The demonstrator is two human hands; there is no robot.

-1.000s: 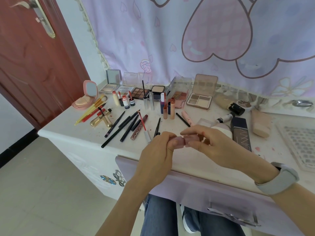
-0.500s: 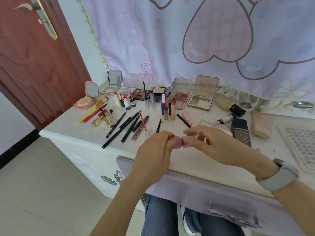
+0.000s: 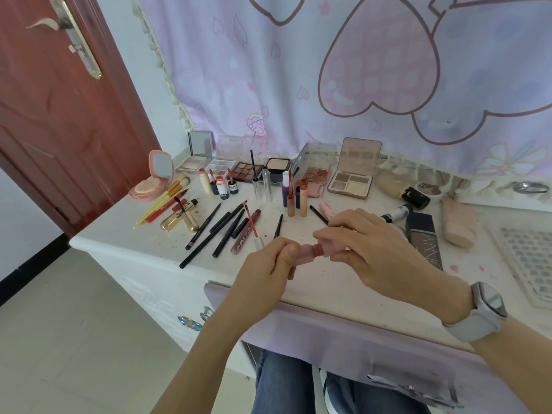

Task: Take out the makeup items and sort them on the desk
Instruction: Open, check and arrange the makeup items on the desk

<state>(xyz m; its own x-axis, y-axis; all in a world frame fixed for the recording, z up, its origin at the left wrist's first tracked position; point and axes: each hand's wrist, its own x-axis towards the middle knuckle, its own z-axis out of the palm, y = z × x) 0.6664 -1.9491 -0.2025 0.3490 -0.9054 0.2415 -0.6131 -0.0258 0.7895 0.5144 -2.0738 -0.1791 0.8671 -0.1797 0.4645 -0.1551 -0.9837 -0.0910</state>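
Both hands meet over the front edge of the white desk (image 3: 328, 282), at about 6 o'clock of the spread of cosmetics. The left hand (image 3: 265, 268) is curled around one end of a small pink lip-colour tube (image 3: 310, 253), thumb pressed along it. The right hand (image 3: 367, 249) pinches the other end, a pale pink cap piece, between thumb and fingertips; a darker rose section shows between the two parts. Whether the parts are joined or separated cannot be told. A grey-strapped watch (image 3: 484, 312) sits on the right wrist.

Items laid out on the desk, read from the hands:
- At 10 o'clock, a fan of black pencils (image 3: 209, 231) lying diagonally, with a brown lip gloss tube (image 3: 245, 236) at its right side.
- Further out at 10 o'clock, a gold tube (image 3: 179, 221), yellow-handled brushes (image 3: 162, 201) and an open pink cushion compact (image 3: 152, 182) at the far left edge.
- At 12 o'clock, upright small bottles and tubes (image 3: 222, 188), two silver tubes (image 3: 263, 182), and peach tubes (image 3: 301, 198) standing just behind the hands.
- Along the back edge, a row of open palettes, including a dark brown eyeshadow palette (image 3: 246, 171) and a four-pan palette (image 3: 352, 180) with its lid raised.
- At 2 o'clock, a dark rectangular foundation bottle (image 3: 425, 234) lying flat, a beige tube (image 3: 457, 225) beside it, and a clear gridded tray (image 3: 528, 258) at the right edge.

A purple cloth (image 3: 358, 339) hangs over the desk front; a heart-print curtain (image 3: 358, 70) covers the wall behind.
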